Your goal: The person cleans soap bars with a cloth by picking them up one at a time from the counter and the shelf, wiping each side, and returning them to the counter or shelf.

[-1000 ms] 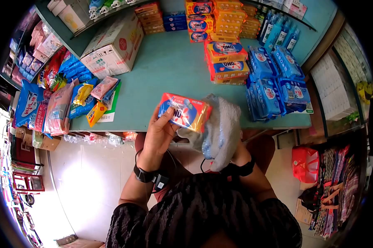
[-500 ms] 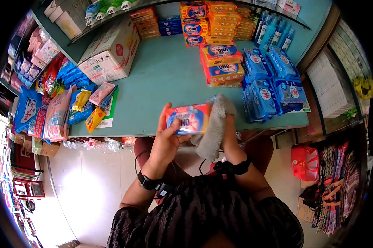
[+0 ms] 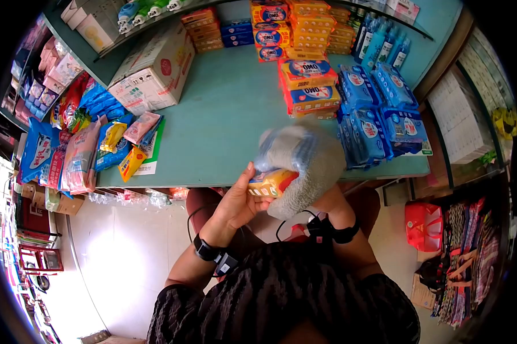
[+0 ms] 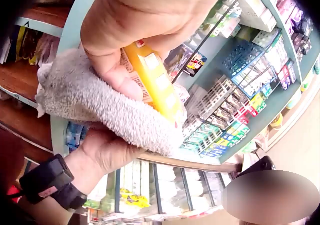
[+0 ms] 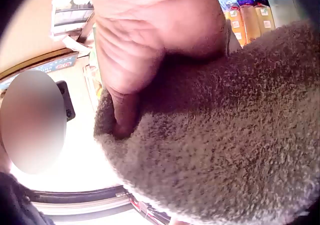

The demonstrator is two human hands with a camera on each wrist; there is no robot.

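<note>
My left hand (image 3: 235,200) grips the left end of an orange and yellow OMO laundry soap pack (image 3: 268,184), just past the counter's front edge. A fluffy grey cloth (image 3: 313,163) with a pale blue patch covers the pack's right end. Behind and under that cloth, my right hand (image 3: 330,203) holds it, its fingers mostly hidden. The left wrist view has the pack's yellow side (image 4: 157,84) between the left fingers and the cloth (image 4: 110,104). In the right wrist view the thumb of my right hand (image 5: 150,29) sinks into the cloth's folds (image 5: 225,145).
Two stacked OMO packs (image 3: 310,86) stand on the green counter (image 3: 224,114), beside blue packs of wipes (image 3: 367,132). A white carton (image 3: 149,74) sits back left, bagged goods (image 3: 81,149) in front of it. More soap stacks (image 3: 270,34) and blue bottles (image 3: 378,43) line the back.
The OMO pack has turned from its printed front to its yellow side. The grey cloth has swung up and over the pack's right end, with the right hand behind it.
</note>
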